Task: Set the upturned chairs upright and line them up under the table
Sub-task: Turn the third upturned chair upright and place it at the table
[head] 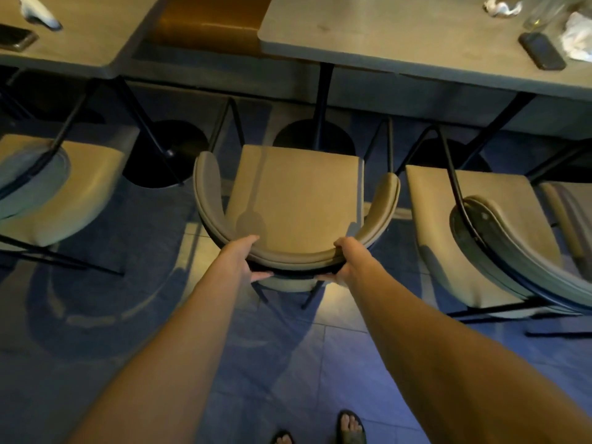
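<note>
Two surfaces in view: left surface (80, 43) carries one dark phone (16, 36) and one crumpled white item, partly cut off by the frame. Below it, chair 1 (57, 193) lies tipped, its curved back resting over the seat and its black legs sticking up toward the surface edge. Chair 2, the middle chair (294, 193), stands upright on the tiled floor (282, 363), seat facing the gap between the two surfaces, front edge just short of the round black base. Left hand (246, 261) grasps the curved backrest at its left rear, thumb on top, fingers underneath; right hand (344, 262) grasps the same backrest at its right rear in like manner. Chair 3 (474, 232) at right is also tipped, back over seat, legs raised. Right surface (384, 36) holds one phone (541, 51), crumpled paper and a clear glass. Two feet in sandals show at the bottom edge.
</note>
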